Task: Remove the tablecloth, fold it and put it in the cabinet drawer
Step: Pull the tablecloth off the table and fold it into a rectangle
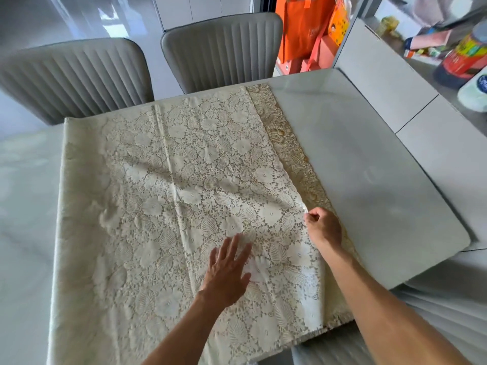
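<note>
Both forearms are bare, with no sleeve in view on either (the picture cuts them off below the elbow). The left hand and right hand carry no glove, ring or watch.

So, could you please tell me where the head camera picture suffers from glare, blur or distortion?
In the head view, daylight glare washes out the lace tablecloth along its left side and the table top reflects softly; the right forearm and the lower right corner show motion blur; the wide-angle lens bows the table edges and chairs; the jars at upper right are soft.
</note>
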Demonstrator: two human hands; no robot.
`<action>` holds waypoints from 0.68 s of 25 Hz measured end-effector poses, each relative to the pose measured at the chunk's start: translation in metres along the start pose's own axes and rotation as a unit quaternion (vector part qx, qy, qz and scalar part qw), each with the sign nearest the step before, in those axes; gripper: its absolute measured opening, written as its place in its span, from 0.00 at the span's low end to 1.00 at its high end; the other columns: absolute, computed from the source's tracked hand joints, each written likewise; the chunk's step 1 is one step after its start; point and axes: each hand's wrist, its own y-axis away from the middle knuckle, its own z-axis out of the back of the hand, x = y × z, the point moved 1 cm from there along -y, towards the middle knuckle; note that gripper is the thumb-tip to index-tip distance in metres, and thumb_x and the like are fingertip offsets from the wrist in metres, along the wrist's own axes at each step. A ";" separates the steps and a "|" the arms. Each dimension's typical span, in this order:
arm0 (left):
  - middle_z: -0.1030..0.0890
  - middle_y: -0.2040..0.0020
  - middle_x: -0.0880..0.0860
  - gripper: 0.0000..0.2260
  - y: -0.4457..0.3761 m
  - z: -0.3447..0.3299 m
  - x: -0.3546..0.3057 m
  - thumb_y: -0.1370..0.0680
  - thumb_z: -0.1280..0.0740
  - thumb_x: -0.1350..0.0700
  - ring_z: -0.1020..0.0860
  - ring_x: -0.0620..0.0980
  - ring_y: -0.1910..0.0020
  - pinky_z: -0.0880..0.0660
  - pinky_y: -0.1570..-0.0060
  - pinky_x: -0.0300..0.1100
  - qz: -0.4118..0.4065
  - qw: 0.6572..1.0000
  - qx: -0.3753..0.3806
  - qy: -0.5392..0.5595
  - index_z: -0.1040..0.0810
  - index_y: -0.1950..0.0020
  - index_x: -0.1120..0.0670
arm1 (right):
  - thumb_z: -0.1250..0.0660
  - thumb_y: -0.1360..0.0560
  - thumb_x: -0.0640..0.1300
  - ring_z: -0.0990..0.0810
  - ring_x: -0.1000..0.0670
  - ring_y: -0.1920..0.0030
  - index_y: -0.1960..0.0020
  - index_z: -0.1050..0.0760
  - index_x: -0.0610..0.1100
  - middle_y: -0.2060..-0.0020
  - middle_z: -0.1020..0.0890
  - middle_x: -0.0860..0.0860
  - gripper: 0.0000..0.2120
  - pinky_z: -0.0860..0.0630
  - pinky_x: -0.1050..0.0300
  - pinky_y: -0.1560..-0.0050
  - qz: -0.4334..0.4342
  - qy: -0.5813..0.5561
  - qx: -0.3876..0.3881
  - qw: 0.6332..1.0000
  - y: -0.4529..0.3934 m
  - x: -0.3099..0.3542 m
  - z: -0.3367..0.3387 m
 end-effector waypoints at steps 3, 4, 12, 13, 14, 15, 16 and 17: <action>0.68 0.22 0.50 0.33 -0.013 -0.001 -0.014 0.19 0.44 0.44 0.67 0.52 0.23 0.63 0.24 0.56 0.000 1.000 0.005 -0.007 0.65 0.24 0.40 | 0.34 0.22 0.49 0.20 0.47 0.60 0.57 0.23 0.47 0.57 0.16 0.49 0.08 0.25 0.56 0.60 0.001 0.004 0.000 1.000 -0.014 -0.015 0.013; 0.68 0.22 0.50 0.33 -0.016 -0.002 -0.018 0.19 0.44 0.44 0.67 0.52 0.23 0.63 0.24 0.56 0.001 1.000 0.006 -0.010 0.65 0.23 0.40 | 0.34 0.23 0.50 0.20 0.47 0.59 0.56 0.22 0.47 0.56 0.16 0.49 0.07 0.24 0.55 0.58 0.002 0.008 0.017 1.000 -0.017 -0.019 0.018; 0.69 0.22 0.52 0.36 -0.020 -0.014 -0.023 0.20 0.44 0.38 0.68 0.55 0.24 0.64 0.28 0.56 0.009 0.999 -0.001 -0.041 0.65 0.23 0.41 | 0.30 0.24 0.53 0.25 0.57 0.78 0.57 0.21 0.46 0.71 0.20 0.52 0.10 0.29 0.63 0.75 -0.010 0.070 0.277 0.958 -0.026 -0.061 0.063; 0.69 0.22 0.52 0.36 -0.021 -0.014 -0.024 0.20 0.43 0.38 0.67 0.55 0.24 0.64 0.28 0.56 0.009 0.999 -0.003 -0.036 0.64 0.22 0.42 | 0.31 0.24 0.52 0.25 0.57 0.78 0.57 0.20 0.46 0.72 0.20 0.51 0.10 0.28 0.62 0.75 -0.030 0.038 0.278 0.959 -0.025 -0.067 0.067; 0.68 0.22 0.52 0.36 -0.021 -0.014 -0.025 0.20 0.43 0.38 0.67 0.55 0.23 0.65 0.29 0.56 0.011 0.999 -0.003 -0.033 0.63 0.22 0.42 | 0.31 0.24 0.52 0.25 0.56 0.77 0.57 0.19 0.45 0.71 0.19 0.50 0.10 0.27 0.61 0.74 -0.049 -0.003 0.281 0.958 -0.025 -0.070 0.070; 0.68 0.22 0.51 0.36 -0.021 -0.014 -0.026 0.20 0.43 0.38 0.67 0.55 0.23 0.64 0.29 0.56 0.014 0.999 -0.004 -0.033 0.63 0.22 0.42 | 0.30 0.24 0.52 0.24 0.54 0.75 0.55 0.19 0.45 0.70 0.18 0.48 0.11 0.26 0.60 0.73 -0.065 -0.042 0.297 0.952 -0.023 -0.071 0.071; 0.68 0.22 0.51 0.35 -0.021 -0.014 -0.026 0.20 0.43 0.38 0.67 0.55 0.23 0.64 0.28 0.56 0.015 0.999 -0.005 -0.035 0.63 0.22 0.41 | 0.29 0.25 0.53 0.23 0.53 0.74 0.53 0.20 0.44 0.67 0.16 0.47 0.11 0.25 0.60 0.73 -0.080 -0.065 0.326 0.940 -0.021 -0.070 0.070; 0.68 0.22 0.51 0.35 -0.021 -0.014 -0.027 0.20 0.43 0.38 0.67 0.55 0.23 0.64 0.28 0.56 0.016 0.999 -0.006 -0.037 0.63 0.22 0.41 | 0.28 0.26 0.53 0.23 0.52 0.74 0.50 0.21 0.44 0.66 0.15 0.47 0.13 0.26 0.60 0.75 -0.093 -0.073 0.360 0.925 -0.017 -0.068 0.070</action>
